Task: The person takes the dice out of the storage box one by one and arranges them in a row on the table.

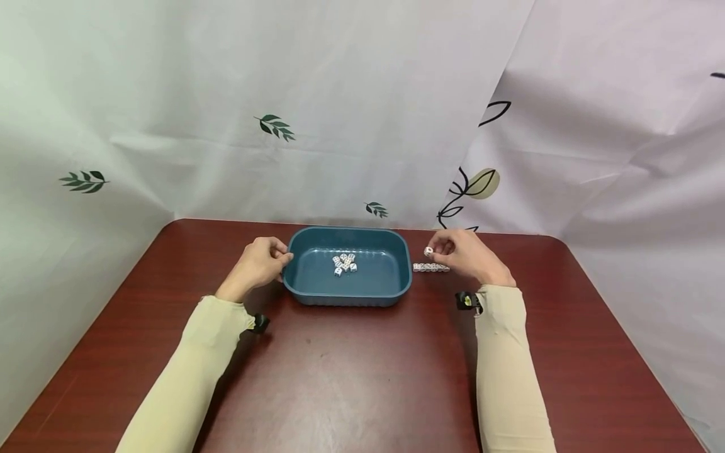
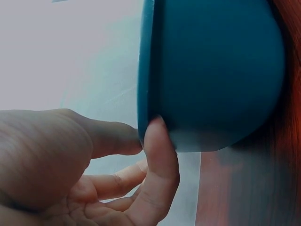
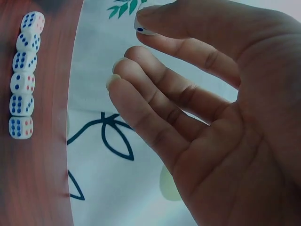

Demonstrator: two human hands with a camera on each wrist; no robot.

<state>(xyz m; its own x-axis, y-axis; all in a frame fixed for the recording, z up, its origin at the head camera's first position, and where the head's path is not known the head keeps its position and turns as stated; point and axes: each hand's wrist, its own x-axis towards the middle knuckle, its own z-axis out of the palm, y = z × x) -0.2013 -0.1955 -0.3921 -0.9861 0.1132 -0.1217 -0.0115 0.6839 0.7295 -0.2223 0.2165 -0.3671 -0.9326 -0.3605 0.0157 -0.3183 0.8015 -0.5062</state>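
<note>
Left hand (image 1: 262,261) at the 9 o'clock end of the blue tray (image 1: 396,286); thumb and a fingertip pinch the tray's rim, as the left wrist view shows, with the other fingers loosely curled below. Tray sits on the dark red surface (image 1: 351,377). Loose dice (image 1: 344,263) lie clustered in the tray, slightly toward 9 o'clock of its centre; count is probably under ten, too small to tell.

Right hand (image 1: 466,253) is at the 3 o'clock side of the tray, raised off the surface. It pinches a single die (image 1: 428,251) between thumb and forefinger; the remaining fingers are relaxed, half bent. Just below that hand, a row of dice (image 3: 23,75) lies on the surface, six dice touching end to end, beside the tray's 3 o'clock wall.
</note>
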